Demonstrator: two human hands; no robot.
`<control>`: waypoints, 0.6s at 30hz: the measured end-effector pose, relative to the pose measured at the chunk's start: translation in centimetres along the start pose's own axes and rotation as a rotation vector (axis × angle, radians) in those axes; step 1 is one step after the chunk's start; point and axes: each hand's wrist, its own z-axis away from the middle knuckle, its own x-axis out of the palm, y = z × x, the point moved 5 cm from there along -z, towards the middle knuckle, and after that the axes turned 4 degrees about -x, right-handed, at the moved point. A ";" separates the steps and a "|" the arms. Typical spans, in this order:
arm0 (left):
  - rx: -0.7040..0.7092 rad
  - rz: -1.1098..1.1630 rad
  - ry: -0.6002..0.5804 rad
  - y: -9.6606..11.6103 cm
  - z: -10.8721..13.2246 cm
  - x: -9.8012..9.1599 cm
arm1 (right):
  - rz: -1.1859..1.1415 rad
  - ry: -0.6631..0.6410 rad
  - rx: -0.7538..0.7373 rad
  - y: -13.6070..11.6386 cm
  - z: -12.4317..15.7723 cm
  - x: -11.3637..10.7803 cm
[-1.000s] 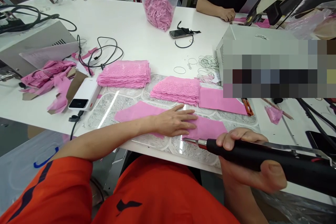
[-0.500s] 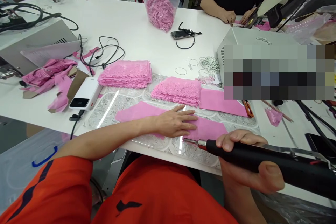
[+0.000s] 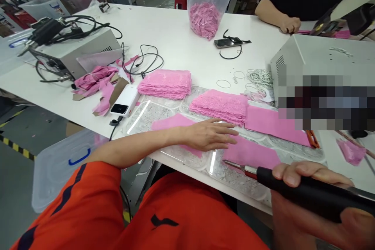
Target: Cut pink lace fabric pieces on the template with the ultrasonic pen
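Observation:
My left hand (image 3: pixel 209 134) lies palm down with fingers outstretched over a flat pink fabric piece (image 3: pixel 254 152). Another part of flat pink fabric (image 3: pixel 170 121) shows beyond my wrist; whether the two are joined is hidden under my hand. My right hand (image 3: pixel 316 195) is wrapped round a thick black pen-like tool with a thin metal tip (image 3: pixel 299 185). Its tip meets the near left edge of the pink piece. Below the fabric is a clear patterned mat (image 3: pixel 231 174). Behind stand two stacks of pink lace, a left stack (image 3: pixel 165 84) and a right stack (image 3: pixel 219 105).
A folded pink cloth (image 3: pixel 275 125) lies beside the right stack. Grey boxes stand left (image 3: pixel 79 52) and right (image 3: pixel 322 52). Nearby are a white power bank (image 3: pixel 125 99), black cables (image 3: pixel 149 56), a phone (image 3: pixel 227 43) and a bag of pink pieces (image 3: pixel 205 19). A co-worker's hand (image 3: pixel 290 24) rests opposite.
The view has turned left, so everything sits further right in it. My left hand has slid slightly left against the fabric. The tool tip stays at the fabric's near edge.

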 end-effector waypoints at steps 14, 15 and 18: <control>-0.055 0.091 -0.025 -1.5 9.2 0.6 | -0.066 -0.096 0.086 1.1 0.3 4.5; -0.057 0.084 -0.020 -1.5 9.1 0.6 | -0.064 -0.104 0.083 1.1 0.4 4.6; -0.050 0.060 -0.022 -1.4 9.1 0.7 | -0.058 -0.119 0.065 1.0 0.4 4.8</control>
